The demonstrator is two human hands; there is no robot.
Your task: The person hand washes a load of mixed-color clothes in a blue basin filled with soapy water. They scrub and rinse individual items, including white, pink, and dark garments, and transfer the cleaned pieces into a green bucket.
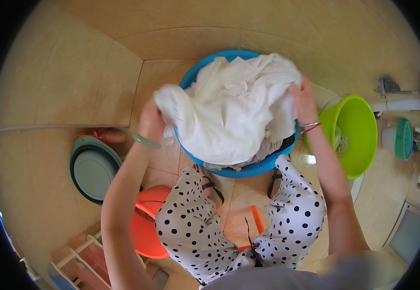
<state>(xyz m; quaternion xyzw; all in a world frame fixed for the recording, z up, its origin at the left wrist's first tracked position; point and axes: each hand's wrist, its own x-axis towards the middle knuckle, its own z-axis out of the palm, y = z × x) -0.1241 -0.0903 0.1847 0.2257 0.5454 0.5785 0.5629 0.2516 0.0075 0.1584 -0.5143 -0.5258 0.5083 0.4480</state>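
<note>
A large white cloth is bunched and spread over a big blue basin on the floor before me. My left hand grips its left edge, lifted past the basin's rim; the fingertips are partly behind the fabric. At the far right side of the cloth, my right hand is closed on another edge. Beneath it, crumpled grey and dark clothes show along the basin's near side. The white fabric hides most of what the basin holds.
To the right stands a lime green bucket with something pale inside. Grey-green basins lean by the left wall. An orange-red plastic piece lies by my left leg, near a rack. A tiled wall rises behind the basin.
</note>
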